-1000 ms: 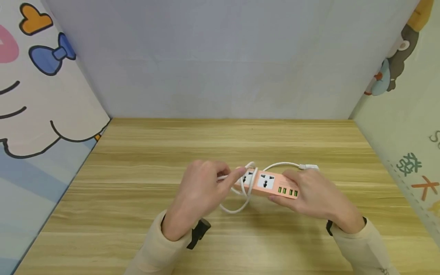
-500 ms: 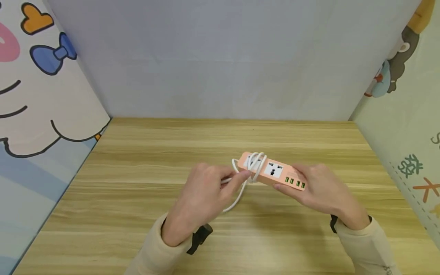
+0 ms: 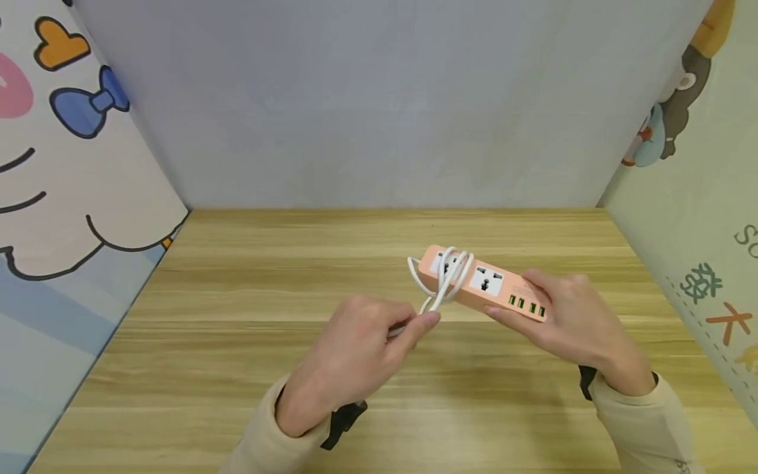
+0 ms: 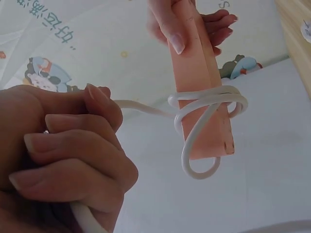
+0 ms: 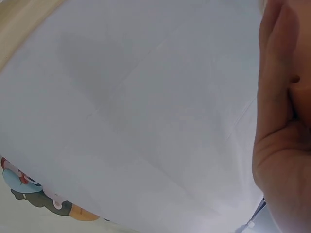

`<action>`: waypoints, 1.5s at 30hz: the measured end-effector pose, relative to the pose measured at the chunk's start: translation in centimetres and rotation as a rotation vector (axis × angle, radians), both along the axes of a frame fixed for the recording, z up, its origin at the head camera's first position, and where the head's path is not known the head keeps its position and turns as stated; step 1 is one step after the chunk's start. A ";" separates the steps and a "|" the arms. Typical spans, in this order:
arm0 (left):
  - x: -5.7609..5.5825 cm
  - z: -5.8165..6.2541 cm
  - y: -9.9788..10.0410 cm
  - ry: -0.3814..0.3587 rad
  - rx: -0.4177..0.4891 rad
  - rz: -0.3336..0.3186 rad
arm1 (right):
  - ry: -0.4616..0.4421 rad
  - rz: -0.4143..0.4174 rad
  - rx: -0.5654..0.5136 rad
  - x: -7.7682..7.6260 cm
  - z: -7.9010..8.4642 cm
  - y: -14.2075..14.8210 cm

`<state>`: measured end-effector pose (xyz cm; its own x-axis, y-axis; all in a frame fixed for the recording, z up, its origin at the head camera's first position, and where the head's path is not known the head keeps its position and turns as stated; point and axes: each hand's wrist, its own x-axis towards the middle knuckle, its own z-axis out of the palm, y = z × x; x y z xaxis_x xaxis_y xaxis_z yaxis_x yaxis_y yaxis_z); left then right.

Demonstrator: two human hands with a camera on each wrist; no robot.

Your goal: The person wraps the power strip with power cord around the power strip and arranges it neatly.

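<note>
A peach-coloured power strip (image 3: 468, 301) with white sockets and several green USB ports is held above the table, tilted. My right hand (image 3: 574, 319) grips its USB end, thumb on one side and fingers on the other. White cord (image 3: 454, 271) loops a few times around the far end of the strip. My left hand (image 3: 370, 342) pinches the cord between thumb and forefinger, just left of the strip. In the left wrist view the left hand's other fingers (image 4: 80, 141) curl round a further length of cord, and the cord stretches taut to the strip's underside. The plug is out of sight.
Beneath both hands lies a wood-grain table (image 3: 237, 276). A pale grey wall (image 3: 379, 105) rises behind it, with cartoon-printed panels (image 3: 89, 197) at the left and right sides.
The power strip and right hand have risen and moved away to the right. The left hand has pulled cord over the strip and now sits lower. More loops wrap the strip.
</note>
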<state>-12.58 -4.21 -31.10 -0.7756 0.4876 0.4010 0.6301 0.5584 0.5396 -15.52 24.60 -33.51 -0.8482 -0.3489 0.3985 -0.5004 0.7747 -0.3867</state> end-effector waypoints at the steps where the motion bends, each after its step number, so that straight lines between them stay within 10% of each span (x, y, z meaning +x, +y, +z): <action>1: 0.0 0.0 0.0 -0.001 -0.004 -0.018 | 0.010 0.004 -0.017 0.0 0.0 0.0; 22: -0.6 -0.5 -0.4 -0.170 -0.184 -0.352 | 0.151 0.048 -0.213 -0.3 -0.3 0.5; 45: -4.7 -2.5 -1.4 -0.570 -0.037 -0.683 | 0.176 0.128 -0.310 0.8 0.5 0.1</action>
<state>-17.30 -5.64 -33.61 -0.3873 0.9218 0.0175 0.4732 0.1825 0.8619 -14.71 24.74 -32.98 -0.7147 -0.2876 0.6376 -0.6651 0.5616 -0.4922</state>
